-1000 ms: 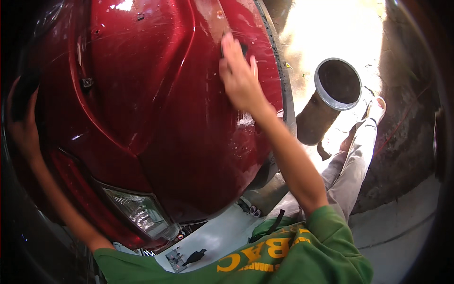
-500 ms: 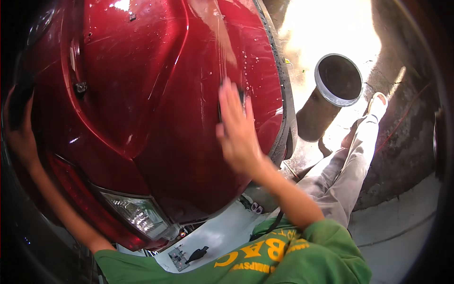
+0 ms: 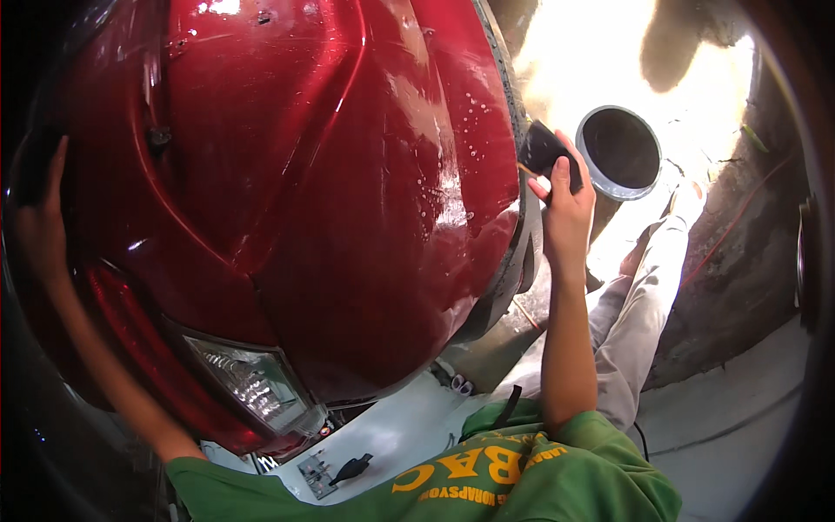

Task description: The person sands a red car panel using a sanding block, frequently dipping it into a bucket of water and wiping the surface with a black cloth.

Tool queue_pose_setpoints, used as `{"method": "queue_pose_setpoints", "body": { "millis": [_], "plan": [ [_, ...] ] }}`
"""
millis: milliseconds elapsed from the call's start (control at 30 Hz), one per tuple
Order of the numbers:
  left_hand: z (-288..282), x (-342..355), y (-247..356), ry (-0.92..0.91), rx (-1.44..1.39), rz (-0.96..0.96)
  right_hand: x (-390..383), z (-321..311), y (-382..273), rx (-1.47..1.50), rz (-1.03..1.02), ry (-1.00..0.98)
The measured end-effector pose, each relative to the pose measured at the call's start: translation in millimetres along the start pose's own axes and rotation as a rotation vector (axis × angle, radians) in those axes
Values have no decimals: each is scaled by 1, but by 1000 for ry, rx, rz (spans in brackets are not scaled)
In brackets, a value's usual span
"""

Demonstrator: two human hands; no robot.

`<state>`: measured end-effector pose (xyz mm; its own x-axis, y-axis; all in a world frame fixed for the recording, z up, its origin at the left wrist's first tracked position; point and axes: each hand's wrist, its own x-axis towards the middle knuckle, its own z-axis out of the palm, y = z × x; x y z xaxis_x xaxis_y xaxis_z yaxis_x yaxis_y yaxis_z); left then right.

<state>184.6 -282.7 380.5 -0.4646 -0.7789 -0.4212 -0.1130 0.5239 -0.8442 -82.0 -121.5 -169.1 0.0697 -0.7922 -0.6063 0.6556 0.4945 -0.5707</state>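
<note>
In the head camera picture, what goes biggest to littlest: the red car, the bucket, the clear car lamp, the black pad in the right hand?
1. Red car
2. Clear car lamp and bucket: too alike to rank
3. Black pad in the right hand

I count one red car (image 3: 348, 217). Of my two hands, the left hand (image 3: 42, 230) is at the car's left side, the right hand (image 3: 570, 198) just off its right edge. I see one flat black pad (image 3: 541, 148), just right of the car; one round bucket (image 3: 628, 192), farther to the car's right; one clear-lensed lamp (image 3: 252, 383), in its near end; two grey trouser legs (image 3: 628, 339), to its right; one green T-shirt (image 3: 591, 470), on its near side.
</note>
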Motion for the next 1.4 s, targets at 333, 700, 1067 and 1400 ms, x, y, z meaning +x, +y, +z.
{"method": "queue_pose_setpoints", "body": {
  "millis": [333, 700, 1067, 1400],
  "plan": [
    [-77, 44, 173, 55, -451, -306, 4, -40, -28, -87, -6, -127],
    [-58, 116, 349, -144, -817, 222, 64, -160, -65, -173, 20, 159],
    [45, 312, 352, -427, -495, 51, 90, -258, -69, 33, -126, 232],
    [-41, 138, 516, -256, -1227, 96, 28, -163, -50, -210, -16, 23]
  ]
}}
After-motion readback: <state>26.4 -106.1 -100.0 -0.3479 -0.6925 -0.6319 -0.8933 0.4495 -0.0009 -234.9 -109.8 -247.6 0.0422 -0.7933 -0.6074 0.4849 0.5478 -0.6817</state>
